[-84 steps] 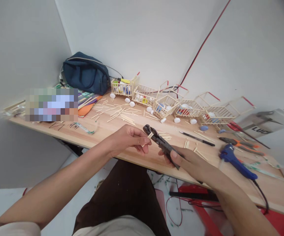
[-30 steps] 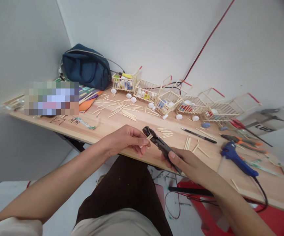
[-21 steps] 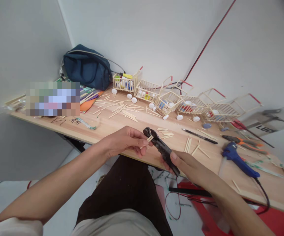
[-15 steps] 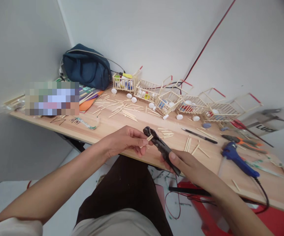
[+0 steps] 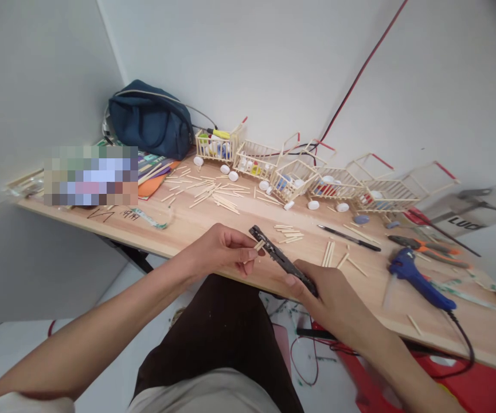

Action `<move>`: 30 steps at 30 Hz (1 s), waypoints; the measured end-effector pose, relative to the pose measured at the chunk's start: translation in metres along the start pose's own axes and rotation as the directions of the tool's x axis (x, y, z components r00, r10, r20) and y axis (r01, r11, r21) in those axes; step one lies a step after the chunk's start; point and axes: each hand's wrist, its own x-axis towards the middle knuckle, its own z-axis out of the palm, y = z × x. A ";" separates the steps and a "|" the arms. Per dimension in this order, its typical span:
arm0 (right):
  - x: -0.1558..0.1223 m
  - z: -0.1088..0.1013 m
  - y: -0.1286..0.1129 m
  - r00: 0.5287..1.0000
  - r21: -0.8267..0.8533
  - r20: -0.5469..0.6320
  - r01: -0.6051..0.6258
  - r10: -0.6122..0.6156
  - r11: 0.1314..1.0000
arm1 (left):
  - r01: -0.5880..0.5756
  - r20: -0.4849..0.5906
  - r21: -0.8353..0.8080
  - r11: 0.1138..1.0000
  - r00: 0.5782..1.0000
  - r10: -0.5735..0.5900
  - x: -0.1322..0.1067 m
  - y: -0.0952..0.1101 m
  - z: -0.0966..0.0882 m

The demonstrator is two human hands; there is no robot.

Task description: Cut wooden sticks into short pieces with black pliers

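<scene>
My left hand point(image 5: 224, 249) is closed, pinching thin pale wooden sticks point(image 5: 259, 245) between thumb and fingers. The ends of the sticks rest at the jaws of a black plier-like hand tool point(image 5: 282, 258). Around the tool's handles my right hand point(image 5: 323, 289) is closed, with the jaws pointing up and left toward my left hand. Both hands are over the table's front edge. Just beyond the tool lies a small group of short cut sticks point(image 5: 288, 233). Several longer sticks point(image 5: 328, 253) lie to the right of it.
Several miniature stick shopping carts point(image 5: 338, 182) line the wall side. A larger stick pile point(image 5: 217, 192) lies mid-table. Right of my hands are a pen point(image 5: 348, 237), orange-handled pliers point(image 5: 428, 248) and a blue glue gun point(image 5: 422, 278). A blue bag point(image 5: 151, 123) stands back left.
My right hand has turned over the tool, so its back faces up more, and the tool's handles have come closer together. My left hand keeps the sticks at the jaws.
</scene>
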 end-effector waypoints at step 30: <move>0.020 0.004 -0.011 0.988 0.187 0.136 0.051 -0.077 0.981 | 0.068 -0.037 -0.073 0.995 0.997 -0.070 -0.013 0.001 -0.016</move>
